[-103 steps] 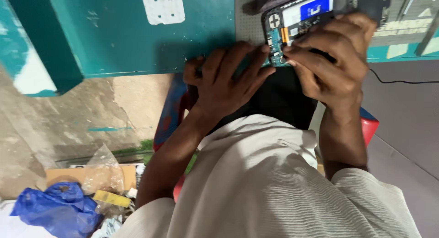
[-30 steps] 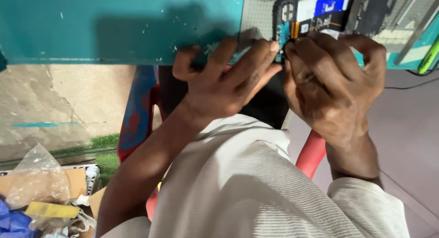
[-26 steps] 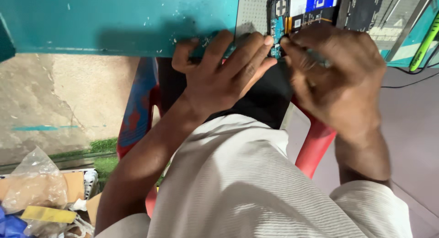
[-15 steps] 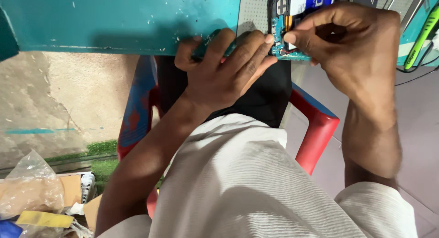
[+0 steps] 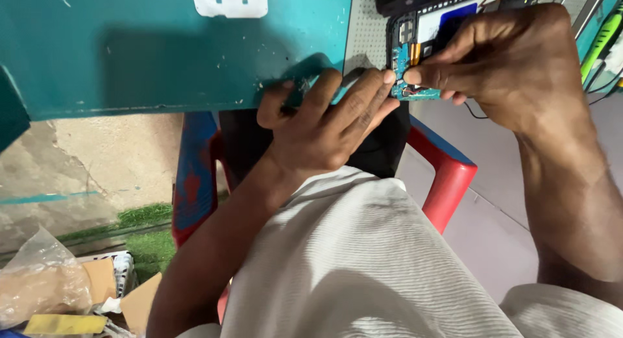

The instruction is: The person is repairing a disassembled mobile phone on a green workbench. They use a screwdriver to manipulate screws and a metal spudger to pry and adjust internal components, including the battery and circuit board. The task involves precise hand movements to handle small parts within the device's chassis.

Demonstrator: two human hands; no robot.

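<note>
Two hands met at the opened black phone with its exposed teal circuit board [image 5: 415,59], lying on the teal table's [image 5: 162,52] edge: the right hand [image 5: 513,65] pinched narrowly at the board's near end, while the left hand [image 5: 324,120] pressed flat beside it, fingertips touching.

Opened phone [image 5: 428,36] on table [image 5: 162,52] edge, between left hand [image 5: 324,127] and right hand [image 5: 513,65]

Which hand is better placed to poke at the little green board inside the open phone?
Probably the right hand: its fingertips already pinch at the green board. The left hand lies flat, steadying the phone's edge.
</note>
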